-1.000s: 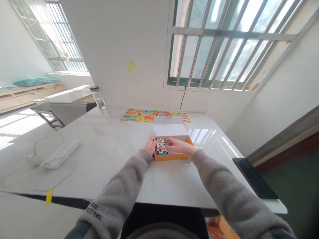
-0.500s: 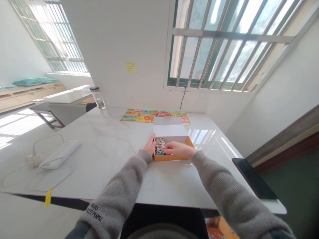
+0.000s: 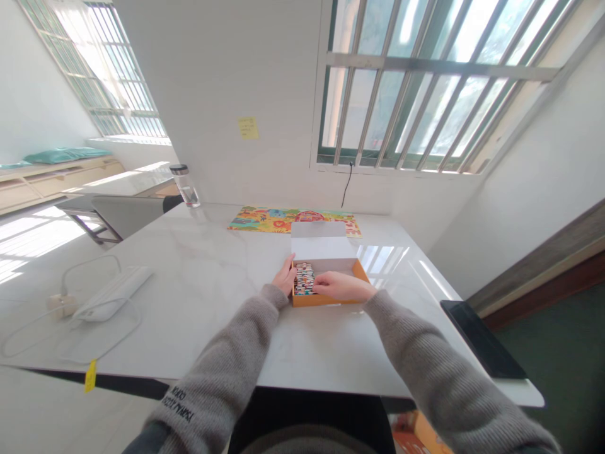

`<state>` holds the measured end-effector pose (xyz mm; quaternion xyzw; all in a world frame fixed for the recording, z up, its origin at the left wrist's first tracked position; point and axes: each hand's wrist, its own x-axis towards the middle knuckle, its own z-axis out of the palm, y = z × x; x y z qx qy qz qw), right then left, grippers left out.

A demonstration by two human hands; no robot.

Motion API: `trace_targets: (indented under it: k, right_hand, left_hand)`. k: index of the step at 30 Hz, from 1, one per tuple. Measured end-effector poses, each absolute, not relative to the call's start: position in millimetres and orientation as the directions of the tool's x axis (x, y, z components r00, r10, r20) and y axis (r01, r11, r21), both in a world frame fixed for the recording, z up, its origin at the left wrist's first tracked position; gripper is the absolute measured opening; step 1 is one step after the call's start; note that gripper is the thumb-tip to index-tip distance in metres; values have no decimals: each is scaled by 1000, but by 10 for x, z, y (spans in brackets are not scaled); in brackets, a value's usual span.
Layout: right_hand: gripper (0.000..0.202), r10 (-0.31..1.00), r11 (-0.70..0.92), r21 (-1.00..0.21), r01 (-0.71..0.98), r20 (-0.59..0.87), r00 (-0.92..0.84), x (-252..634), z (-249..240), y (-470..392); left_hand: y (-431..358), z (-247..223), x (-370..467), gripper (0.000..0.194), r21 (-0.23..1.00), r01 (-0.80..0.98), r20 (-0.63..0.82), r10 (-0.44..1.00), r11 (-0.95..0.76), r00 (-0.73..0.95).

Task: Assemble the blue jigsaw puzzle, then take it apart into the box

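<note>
An orange box (image 3: 326,300) with its white lid (image 3: 319,241) folded back lies on the white marbled table (image 3: 227,284). Rows of small, thin, multicoloured pieces (image 3: 304,278) stand packed in its left part. My left hand (image 3: 285,276) rests against the box's left side, fingers along the wall and edge. Over the box, my right hand (image 3: 341,286) has its fingers pressed together at the right edge of the pieces; whatever is between its fingertips is too small to tell.
Behind the box lies a colourful illustrated sheet (image 3: 269,219). A clear bottle (image 3: 188,188) stands at the back left. A white power strip (image 3: 113,293) with cables is on the left, and a black flat object (image 3: 482,339) on the right edge.
My right hand has shifted slightly to the right, and a little more of the pieces shows beside its fingertips. My left hand has stayed at the box's left side.
</note>
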<state>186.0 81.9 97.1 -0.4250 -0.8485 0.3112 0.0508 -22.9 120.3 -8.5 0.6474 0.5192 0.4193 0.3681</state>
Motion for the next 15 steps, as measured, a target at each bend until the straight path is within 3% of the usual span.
trace_targets:
  k: [5,9,12,15]
  right_hand:
    - [24,770,483,-556,677,-100,-631,1898,926,766]
    - [21,847,500,-530,685,135,-514,2205,834,874]
    - [20,879,461,-466,755,358,-315,2554,732,1007]
    - [25,918,313,-672,671,396,-31,2860,601,1104]
  left_hand:
    - [1205,-101,-242,62,918,352,157,983,-181,98]
    - [1212,-121,-248,64,925,347,131,987,-154,90]
    - [1217,-131,-245,67,927,348,114,989,-140,95]
    - [1231,-156,-243,68,927,348,109,989,-137,100]
